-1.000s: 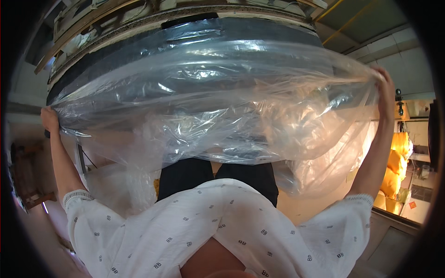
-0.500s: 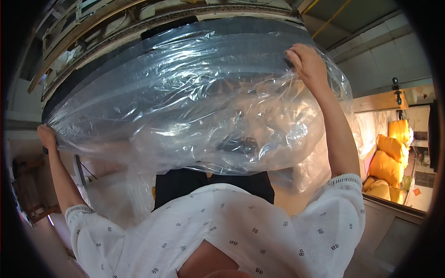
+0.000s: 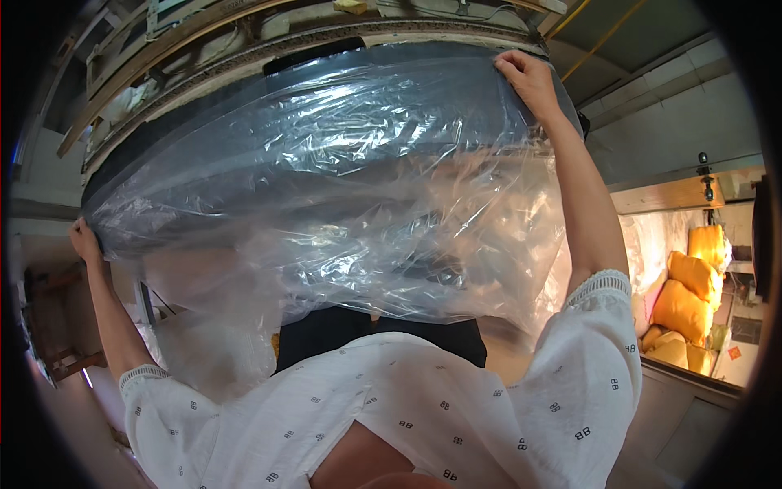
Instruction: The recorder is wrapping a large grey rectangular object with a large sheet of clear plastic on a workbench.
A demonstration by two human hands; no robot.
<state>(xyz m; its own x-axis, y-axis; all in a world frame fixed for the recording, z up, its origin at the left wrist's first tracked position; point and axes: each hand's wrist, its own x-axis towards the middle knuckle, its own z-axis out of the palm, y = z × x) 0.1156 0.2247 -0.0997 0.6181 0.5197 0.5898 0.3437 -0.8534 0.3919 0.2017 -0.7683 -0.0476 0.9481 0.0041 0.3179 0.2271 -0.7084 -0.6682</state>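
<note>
A large clear plastic bag is stretched wide in front of me, crinkled and see-through. My left hand grips its left edge at mid height, arm held out to the side. My right hand is raised high and pinches the bag's upper right edge. Behind the film lies a long dark padded surface. The bag's lower part hangs over my dark trousers and white patterned top.
A wooden frame runs along the top above the dark surface. Several yellow sacks are piled at the right beside a grey wall. A dim wooden stand is at the far left.
My right hand has swung inward and upward, lifting the bag's right edge. My left hand has dropped lower and further left, so the bag now slants.
</note>
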